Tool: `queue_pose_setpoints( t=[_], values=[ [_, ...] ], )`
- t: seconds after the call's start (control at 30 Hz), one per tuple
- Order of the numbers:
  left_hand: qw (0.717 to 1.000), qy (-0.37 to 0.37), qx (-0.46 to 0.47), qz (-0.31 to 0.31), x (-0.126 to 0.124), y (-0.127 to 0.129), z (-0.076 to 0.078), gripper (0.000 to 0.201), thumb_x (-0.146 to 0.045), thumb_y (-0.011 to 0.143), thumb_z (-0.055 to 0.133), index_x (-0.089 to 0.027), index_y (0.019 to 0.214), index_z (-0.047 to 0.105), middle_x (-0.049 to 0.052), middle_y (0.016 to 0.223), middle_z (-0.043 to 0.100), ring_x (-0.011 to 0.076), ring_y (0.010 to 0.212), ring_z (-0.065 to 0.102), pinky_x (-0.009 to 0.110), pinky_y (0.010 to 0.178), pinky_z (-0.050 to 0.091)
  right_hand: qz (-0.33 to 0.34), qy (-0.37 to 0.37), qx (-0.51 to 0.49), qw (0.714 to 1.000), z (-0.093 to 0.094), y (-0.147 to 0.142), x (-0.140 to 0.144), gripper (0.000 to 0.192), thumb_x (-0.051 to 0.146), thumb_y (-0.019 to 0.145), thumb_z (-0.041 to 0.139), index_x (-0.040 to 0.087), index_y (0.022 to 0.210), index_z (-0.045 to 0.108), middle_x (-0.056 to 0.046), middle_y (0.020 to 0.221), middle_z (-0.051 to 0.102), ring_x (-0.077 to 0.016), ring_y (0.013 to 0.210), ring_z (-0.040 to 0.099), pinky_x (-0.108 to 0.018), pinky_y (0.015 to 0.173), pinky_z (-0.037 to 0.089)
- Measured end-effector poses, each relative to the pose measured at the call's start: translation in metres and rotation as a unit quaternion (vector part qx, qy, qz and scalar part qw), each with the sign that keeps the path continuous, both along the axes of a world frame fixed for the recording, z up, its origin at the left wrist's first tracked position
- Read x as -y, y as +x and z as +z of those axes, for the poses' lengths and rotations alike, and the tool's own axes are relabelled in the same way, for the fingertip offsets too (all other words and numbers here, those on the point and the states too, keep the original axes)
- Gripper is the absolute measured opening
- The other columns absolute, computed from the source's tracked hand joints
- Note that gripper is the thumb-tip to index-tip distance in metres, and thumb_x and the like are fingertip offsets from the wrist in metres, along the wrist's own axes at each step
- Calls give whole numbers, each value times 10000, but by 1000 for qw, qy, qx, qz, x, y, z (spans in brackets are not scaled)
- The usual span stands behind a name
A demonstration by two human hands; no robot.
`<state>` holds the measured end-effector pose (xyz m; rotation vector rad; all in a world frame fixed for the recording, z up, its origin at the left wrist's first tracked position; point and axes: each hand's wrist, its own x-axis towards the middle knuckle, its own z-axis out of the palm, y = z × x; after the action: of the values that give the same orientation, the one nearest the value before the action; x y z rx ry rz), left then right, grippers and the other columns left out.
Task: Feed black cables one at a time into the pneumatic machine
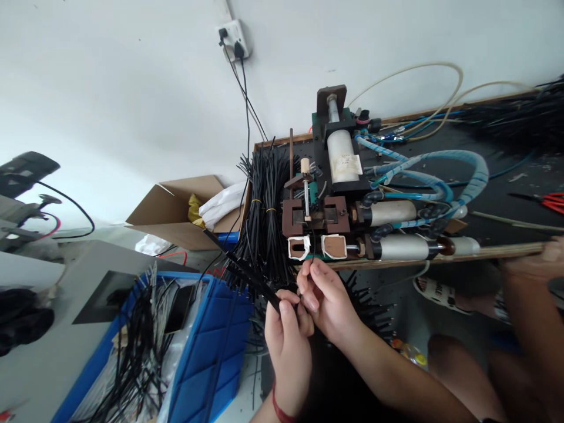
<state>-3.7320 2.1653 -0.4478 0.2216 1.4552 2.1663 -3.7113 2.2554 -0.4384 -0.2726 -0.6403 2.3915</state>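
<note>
- Fingers of the left hand (288, 341), low in the middle of the frame, are curled tight around a bunch of black cables (247, 276) that fans up and to the left; the grip sits near one end of the bunch, so the long free part could sag or slide out of the fist.
- Fingertips of the right hand (328, 299) are pinched together just above the left thumb, apparently on a single cable end, right below the two white-edged openings (317, 247) of the small pneumatic machine (335, 205) at frame centre. I cannot tell whether a strand is truly caught between them, as it is too thin to see.
- Those fingertips are very near the machine's front openings; if the mechanism cycles while they are this close, a pinch looks like the main hazard.
- With many loose ends bristling from the bunch, a second strand could ride along with the chosen one and foul the opening.
- Just left of the machine a tied bundle of black cables (267, 217) stands against it, touching its side; the held bunch crosses in front of it and could snag there.
- Blue hoses (440, 170) loop to the right of the machine over the dark bench (506, 176), well clear of both hands.
- At lower left a blue crate (211, 346) holds more tangled cable; dropped strands would likely mix in.
- Another person's arm (529, 276) rests on the bench edge at right, apart from the working hands.
</note>
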Motion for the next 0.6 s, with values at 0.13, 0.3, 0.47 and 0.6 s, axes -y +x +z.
queue_pose_setpoints(
  t=[0.13,0.3,0.47,0.6],
  values=[
    [1000,-7,-1,2,-1,-1,0,433,-621,971,703,-201,917,610,-35,691,594,51,494,392,157,470,332,-5,-2,14,1000,1,-1,0,320,471,926,813,207,830,660,42,657,646,-45,396,364,-149,390,451],
    [1000,-4,1,2,0,-2,0,443,-627,965,707,-200,907,607,-29,701,604,53,498,393,161,471,328,2,-1,13,1000,2,-3,-1,326,478,914,821,210,824,660,46,652,643,-47,392,363,-165,411,486],
    [1000,-5,6,9,-1,-2,1,457,-637,938,737,-201,891,605,-35,700,598,50,504,406,151,467,334,11,-1,5,1000,2,-3,-2,316,473,916,819,212,827,665,55,631,634,-45,381,358,-175,438,524],
    [1000,-3,12,9,-1,-1,1,464,-643,929,743,-205,887,596,-48,663,566,52,494,395,145,455,329,23,0,6,1000,2,-3,-2,314,477,913,818,204,844,680,46,652,662,-33,365,328,-177,420,514]
  ],
)
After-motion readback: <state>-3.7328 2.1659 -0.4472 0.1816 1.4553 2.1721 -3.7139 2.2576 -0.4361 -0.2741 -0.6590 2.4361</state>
